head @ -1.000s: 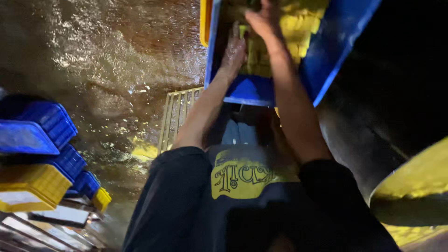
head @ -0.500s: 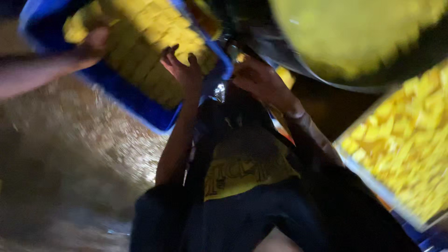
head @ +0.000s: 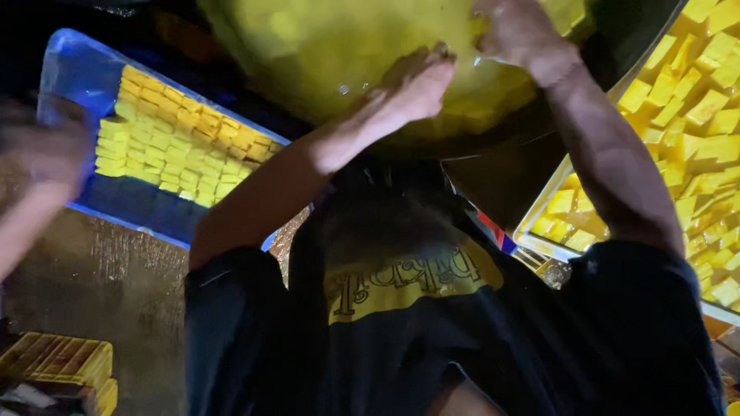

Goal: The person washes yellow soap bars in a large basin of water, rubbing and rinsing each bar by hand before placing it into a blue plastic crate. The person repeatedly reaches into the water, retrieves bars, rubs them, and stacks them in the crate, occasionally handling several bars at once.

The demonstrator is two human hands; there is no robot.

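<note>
My left hand (head: 416,81) lies palm down on the yellow mass in a big round dark-rimmed pan (head: 478,145), with its fingers bent and nothing held. My right hand (head: 524,35) is further into the same pan, near the top edge of the view, and its fingers are hidden. The yellow contents (head: 308,54) fill the pan. Both my forearms reach up from my dark shirt with a yellow print (head: 401,285).
A blue crate (head: 69,69) holding rows of yellow blocks (head: 177,146) is at the left, with another person's blurred hand (head: 42,154) at its edge. A white tray (head: 539,243) of yellow cubes is at the right. Yellow crates (head: 62,362) sit on the wet floor (head: 116,285).
The blue crate has moved off to the left. My hands have left it and now rest in the big yellow-filled pan.
</note>
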